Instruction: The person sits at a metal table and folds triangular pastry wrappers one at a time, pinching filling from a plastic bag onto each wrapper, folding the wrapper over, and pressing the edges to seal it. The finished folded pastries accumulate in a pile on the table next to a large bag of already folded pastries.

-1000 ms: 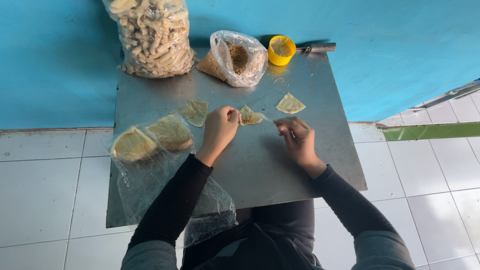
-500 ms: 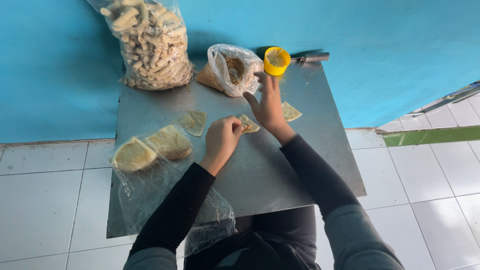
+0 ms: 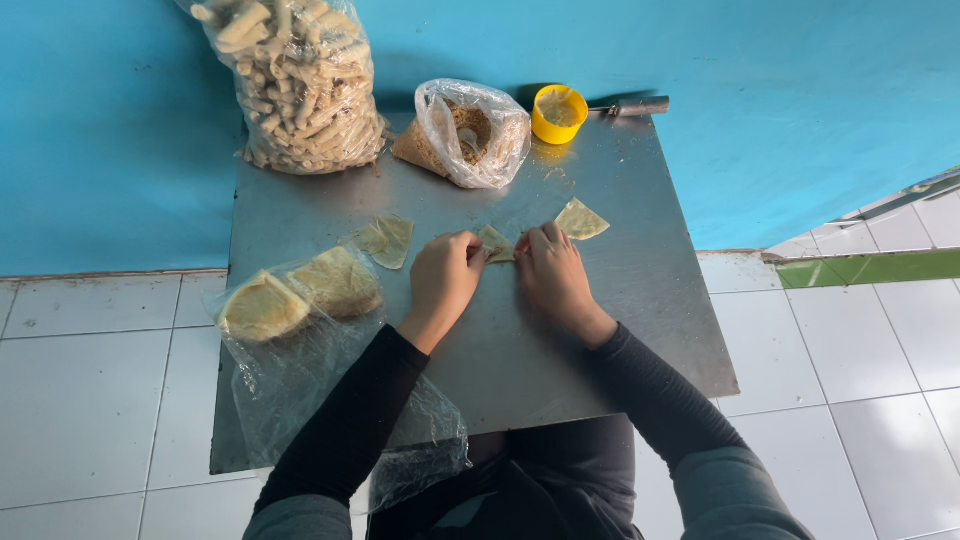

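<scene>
On a steel table, my left hand and my right hand both pinch a small triangular piece of pastry skin lying between them. Another triangular pastry skin rests just beyond my right hand. A third skin lies to the left of my left hand. What the fingertips cover of the held piece is hidden.
A tall clear bag of rolled snacks stands at the back left. An open bag of brown filling and a yellow cup sit at the back. Stacked skins lie on clear plastic at the left. Blue wall behind, white tiled floor around.
My right hand reached to the back of the table near the filling bag, then came back down to the pastry piece that my left hand kept holding.
</scene>
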Motion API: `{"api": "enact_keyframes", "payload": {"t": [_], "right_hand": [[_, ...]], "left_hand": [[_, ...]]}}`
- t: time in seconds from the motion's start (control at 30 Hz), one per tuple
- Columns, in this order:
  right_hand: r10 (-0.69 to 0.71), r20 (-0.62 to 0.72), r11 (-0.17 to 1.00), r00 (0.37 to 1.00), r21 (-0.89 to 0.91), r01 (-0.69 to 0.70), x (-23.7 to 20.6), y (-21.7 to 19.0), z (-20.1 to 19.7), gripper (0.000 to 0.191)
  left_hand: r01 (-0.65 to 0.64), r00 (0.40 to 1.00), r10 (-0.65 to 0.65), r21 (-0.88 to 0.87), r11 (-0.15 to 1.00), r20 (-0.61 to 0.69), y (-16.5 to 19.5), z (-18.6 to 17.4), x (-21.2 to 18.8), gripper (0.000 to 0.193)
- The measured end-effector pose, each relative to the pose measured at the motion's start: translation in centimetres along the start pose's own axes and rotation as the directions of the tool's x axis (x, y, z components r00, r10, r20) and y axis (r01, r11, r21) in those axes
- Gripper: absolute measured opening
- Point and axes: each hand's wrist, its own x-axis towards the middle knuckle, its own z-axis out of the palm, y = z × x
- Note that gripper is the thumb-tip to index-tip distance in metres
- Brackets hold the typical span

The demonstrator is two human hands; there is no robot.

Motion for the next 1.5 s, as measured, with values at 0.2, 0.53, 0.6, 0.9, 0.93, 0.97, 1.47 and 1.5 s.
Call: {"api": "enact_keyframes", "payload": {"t": [0.2, 0.53, 0.6, 0.9, 0.93, 0.97, 1.47, 1.5], "right_hand": [[0.026, -0.069, 0.984, 0.997, 0.177, -0.014, 0.6, -0.1, 0.3, 0.007], [-0.106, -0.05, 0.938, 0.993, 0.326, 0.116, 0.5, -2.1, 0.4, 0.021], [-0.154, -0.053, 0.94, 0.987, 0.299, 0.162, 0.4, -2.1, 0.5, 0.02], [-0.254, -0.047, 0.944, 0.966, 0.206, 0.258, 0.3, -1.9, 0.5, 0.015], [-0.249, -0.034, 0.941, 0.968, 0.229, 0.25, 0.4, -1.9, 0.4, 0.016], [-0.242, -0.021, 0.938, 0.97, 0.252, 0.239, 0.5, -1.8, 0.3, 0.018], [0.085, 0.229, 0.961, 0.97, 0.236, -0.14, 4.1, 1.0, 1.2, 0.021], [0.086, 0.203, 0.961, 0.975, 0.243, -0.135, 4.1, 0.9, 1.0, 0.024]], "left_hand": [[-0.02, 1.0, 0.02, 0.005, 1.0, -0.001, 0.1, 0.1, 0.2, 0.013], [-0.032, 0.999, 0.033, 0.041, 0.999, -0.018, -0.6, 0.4, 0.2, 0.013], [-0.018, 1.0, 0.018, 0.027, 0.999, -0.008, -0.6, 0.5, 0.2, 0.014], [-0.127, 0.974, 0.15, -0.138, 0.982, 0.171, -1.9, -1.0, 0.7, 0.022], [-0.135, 0.957, 0.169, -0.152, 0.979, 0.237, -2.2, -1.1, 0.8, 0.023], [-0.201, 0.955, 0.221, -0.113, 0.973, 0.2, -2.4, -1.0, 0.8, 0.018], [-0.079, 0.994, 0.084, -0.07, 0.994, 0.075, -1.5, -0.4, 1.3, 0.015], [-0.057, 0.996, 0.065, -0.122, 0.991, 0.063, -1.5, -0.4, 1.3, 0.016]]}}
